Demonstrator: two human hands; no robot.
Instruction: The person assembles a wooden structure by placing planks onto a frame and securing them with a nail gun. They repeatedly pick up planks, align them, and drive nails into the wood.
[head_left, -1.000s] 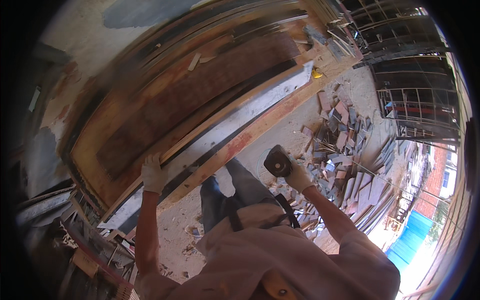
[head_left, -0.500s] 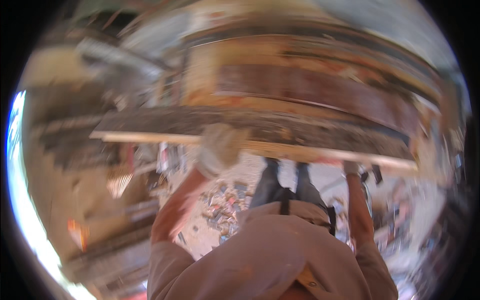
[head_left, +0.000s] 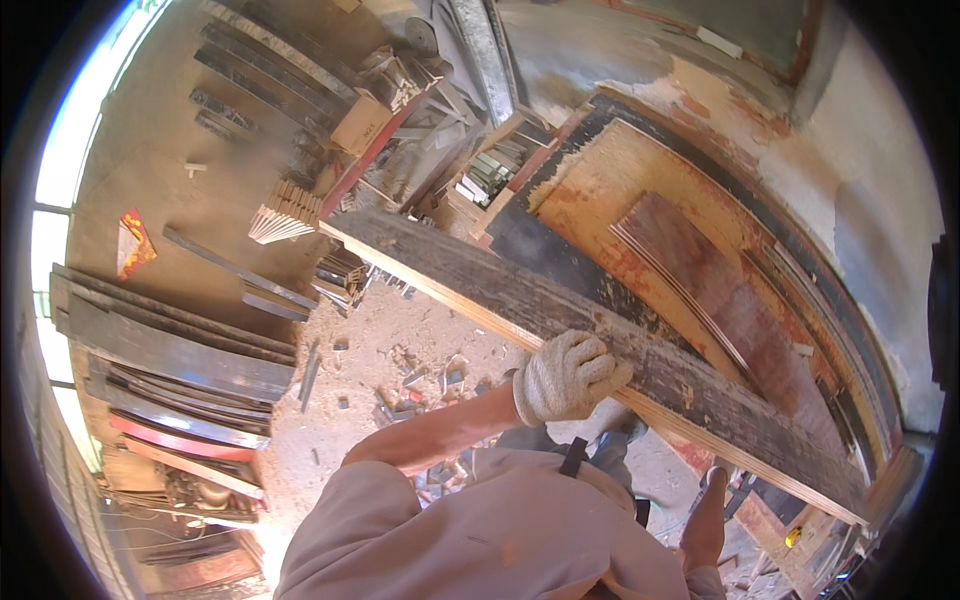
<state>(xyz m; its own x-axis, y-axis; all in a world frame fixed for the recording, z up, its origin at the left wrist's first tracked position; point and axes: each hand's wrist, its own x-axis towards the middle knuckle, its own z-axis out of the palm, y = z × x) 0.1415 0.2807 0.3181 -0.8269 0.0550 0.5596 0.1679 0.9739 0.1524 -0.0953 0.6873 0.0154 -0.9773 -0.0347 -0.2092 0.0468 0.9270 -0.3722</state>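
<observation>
A long wooden plank [head_left: 470, 275], dark and weathered on its top face with a pale raw edge, lies slantwise in front of me from upper left to lower right. My left hand [head_left: 570, 378], in a cream knit glove, grips it near the middle, fingers curled over the near edge onto the dark face. Farther along, my right hand [head_left: 714, 477] meets the plank's underside near its right part. The plank hides those fingers, so their grip cannot be made out.
Beyond the plank, a large worn panel [head_left: 590, 200] carries a reddish-brown board [head_left: 715, 275]. Stacked boards [head_left: 190, 350] fill the left side. Wood scraps [head_left: 430, 385] litter the dusty floor near my legs. A wall [head_left: 840, 130] rises at the right, and a cardboard box [head_left: 362, 125] stands behind.
The view has turned and sharpened. The plank, roughly level across the view before, now slants down to the right. My left hand still grips it.
</observation>
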